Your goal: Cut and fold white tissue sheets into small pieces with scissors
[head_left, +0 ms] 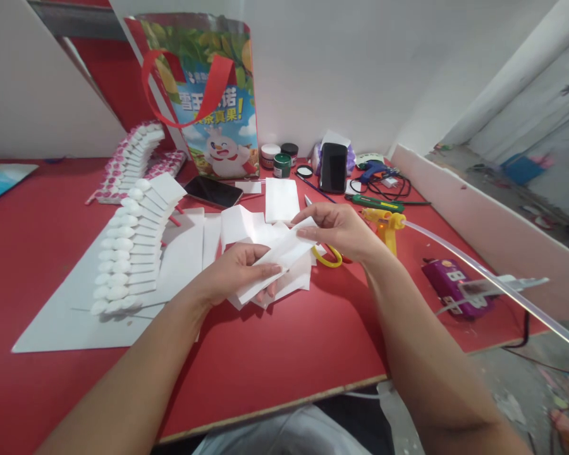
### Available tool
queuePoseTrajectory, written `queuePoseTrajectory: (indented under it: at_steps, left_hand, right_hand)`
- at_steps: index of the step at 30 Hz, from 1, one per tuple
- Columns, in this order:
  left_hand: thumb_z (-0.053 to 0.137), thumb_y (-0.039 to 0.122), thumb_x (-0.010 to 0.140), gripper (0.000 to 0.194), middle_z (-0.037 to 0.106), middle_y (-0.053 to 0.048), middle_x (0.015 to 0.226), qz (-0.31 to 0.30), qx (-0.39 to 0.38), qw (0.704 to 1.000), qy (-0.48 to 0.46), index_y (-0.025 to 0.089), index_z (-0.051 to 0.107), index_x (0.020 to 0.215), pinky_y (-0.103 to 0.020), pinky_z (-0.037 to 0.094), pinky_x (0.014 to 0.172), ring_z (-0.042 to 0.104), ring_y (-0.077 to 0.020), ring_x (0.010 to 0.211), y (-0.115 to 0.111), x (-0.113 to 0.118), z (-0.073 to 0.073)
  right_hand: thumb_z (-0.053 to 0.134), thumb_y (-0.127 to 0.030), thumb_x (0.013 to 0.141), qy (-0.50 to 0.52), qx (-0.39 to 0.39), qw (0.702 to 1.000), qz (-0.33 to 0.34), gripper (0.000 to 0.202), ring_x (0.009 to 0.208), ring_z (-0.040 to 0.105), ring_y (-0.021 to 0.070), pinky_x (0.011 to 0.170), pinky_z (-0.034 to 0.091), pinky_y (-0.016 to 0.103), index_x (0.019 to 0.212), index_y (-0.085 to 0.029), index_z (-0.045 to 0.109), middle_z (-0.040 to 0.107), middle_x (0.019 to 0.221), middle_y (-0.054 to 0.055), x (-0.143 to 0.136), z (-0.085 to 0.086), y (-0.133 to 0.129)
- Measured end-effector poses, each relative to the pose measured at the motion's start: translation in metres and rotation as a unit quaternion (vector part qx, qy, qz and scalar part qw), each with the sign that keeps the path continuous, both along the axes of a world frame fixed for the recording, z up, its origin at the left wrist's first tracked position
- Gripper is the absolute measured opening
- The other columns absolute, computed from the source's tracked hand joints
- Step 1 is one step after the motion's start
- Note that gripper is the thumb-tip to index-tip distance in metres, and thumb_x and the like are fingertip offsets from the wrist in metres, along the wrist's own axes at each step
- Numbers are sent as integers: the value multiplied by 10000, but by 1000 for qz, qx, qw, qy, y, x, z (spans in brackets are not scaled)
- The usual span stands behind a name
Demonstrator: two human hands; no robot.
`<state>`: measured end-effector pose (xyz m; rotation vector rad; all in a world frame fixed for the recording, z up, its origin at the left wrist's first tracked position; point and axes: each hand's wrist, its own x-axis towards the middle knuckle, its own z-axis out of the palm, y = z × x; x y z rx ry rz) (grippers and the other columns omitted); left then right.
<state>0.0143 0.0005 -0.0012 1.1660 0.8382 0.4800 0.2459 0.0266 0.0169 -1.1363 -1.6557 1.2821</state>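
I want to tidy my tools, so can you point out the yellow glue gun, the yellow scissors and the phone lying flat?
Yellow glue gun (pixel 387 222): head view, on its body.
Yellow scissors (pixel 340 258): head view, on the handle.
Phone lying flat (pixel 213 191): head view, on its dark screen.

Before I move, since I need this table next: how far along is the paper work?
The row of white-tipped pieces looks done. The left hand and right hand hold a white strip. Loose white sheets beneath it are probably left; count unclear.
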Motion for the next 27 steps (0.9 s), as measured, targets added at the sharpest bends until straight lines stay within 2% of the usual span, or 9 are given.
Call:
queuePoseTrajectory:
  at_steps: [5,8,11,13,15,17,23,25,27]
  left_hand:
    - [852,455,746,360,690,-48,602,14,-16,1000,-7,143,678,698,-253,556,495,631,-139,466,0,-2,-4]
    - [861,439,731,348,701,-53,633,55,-27,998,-25,134,695,727,-277,580,511,639,-145,481,2,-3,-6]
    - [879,425,700,353,699,-54,624,104,-32,994,-28,127,691,701,-249,548,470,616,-131,460,4,-4,-5]
    - [882,406,696,345,697,-51,620,134,-33,990,-31,125,682,682,-218,511,452,600,-113,445,6,-4,-4]
    - [879,395,698,336,700,-50,631,153,-32,987,-36,126,679,673,-206,491,455,596,-105,447,7,-3,-3]
    - [881,393,693,334,696,-46,631,163,-29,985,-42,127,680,666,-210,486,460,592,-105,452,7,-3,-3]
    - [875,384,708,313,694,-35,629,187,-15,980,-64,126,699,683,-213,477,475,585,-101,458,9,-6,-4]
    - [873,363,715,299,694,-29,627,199,-12,977,-73,124,694,694,-210,472,479,586,-97,456,10,-6,-4]
    - [860,341,733,280,690,-22,625,215,-6,973,-84,123,686,701,-210,470,484,583,-92,454,10,-7,-3]
  right_hand:
    - [788,-391,747,5,-16,998,-59,270,585,537,117,572,408,260,808,-144,698,612,644,-2,-1,-5,4]
    - [684,-386,837,-122,43,981,-148,216,590,564,144,588,418,279,810,-173,665,639,655,15,4,-1,1]
    - [620,-345,882,-391,62,894,-207,178,780,654,239,671,431,325,948,-181,646,709,814,74,10,7,-4]
    - [607,-330,886,-538,12,826,-170,274,936,676,322,719,445,362,1098,-156,615,723,987,147,11,12,-6]
    - [595,-277,876,-615,-38,780,-111,360,1026,676,370,748,459,379,1194,-109,571,694,1097,216,7,12,-7]
    - [584,-203,851,-641,-60,761,-81,408,1075,674,386,773,469,379,1235,-71,541,672,1127,252,1,10,-6]
    - [584,-259,861,-590,-82,792,-135,416,1092,668,410,799,489,419,1236,-82,538,688,1123,260,6,-7,8]
    - [607,-306,863,-529,-74,829,-167,368,1026,682,395,763,494,425,1186,-135,567,701,1097,226,17,-8,11]
    - [665,-311,832,-408,-85,892,-178,362,857,699,335,686,497,396,1154,-183,560,715,927,144,26,-5,10]
